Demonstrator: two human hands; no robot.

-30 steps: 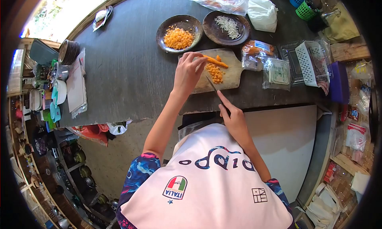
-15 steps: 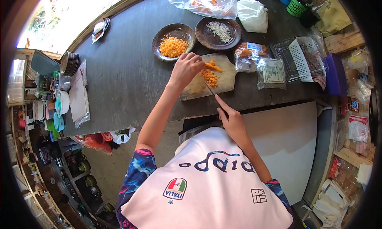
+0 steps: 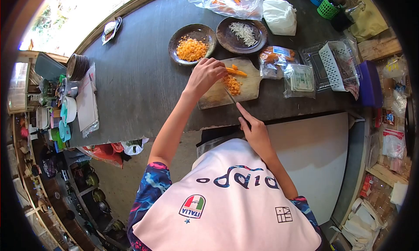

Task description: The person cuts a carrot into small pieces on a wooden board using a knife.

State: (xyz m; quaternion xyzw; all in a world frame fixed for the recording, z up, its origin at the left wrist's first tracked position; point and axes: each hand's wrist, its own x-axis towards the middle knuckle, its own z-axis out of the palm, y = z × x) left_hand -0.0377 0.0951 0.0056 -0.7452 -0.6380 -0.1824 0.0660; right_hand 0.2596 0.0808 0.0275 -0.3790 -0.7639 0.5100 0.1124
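Observation:
On a wooden cutting board (image 3: 246,90), my left hand (image 3: 206,75) is closed with bent fingers over orange carrot sticks (image 3: 235,72), whose ends stick out to the right. A small heap of diced carrot (image 3: 232,84) lies beside them on the board. My right hand (image 3: 255,131) grips a knife (image 3: 231,95), index finger stretched along it, with the blade pointing at the diced carrot. Just beyond my left hand, a dark plate (image 3: 174,55) carries a larger pile of chopped carrot (image 3: 191,49). Another dark plate (image 3: 224,38) holds thin white shreds (image 3: 243,34).
A clear plastic bag (image 3: 227,2) with orange pieces and a white bag (image 3: 279,17) stand at the back. Right of the board lie a carrot pack (image 3: 278,56), another clear packet (image 3: 300,80) and a white perforated basket (image 3: 332,65). Stacked dark plates (image 3: 77,67) stand far left.
The view has shifted slightly, so the tabletop things sit a little farther right. Both hands keep nearly the same pose, still on the carrot sticks and the knife.

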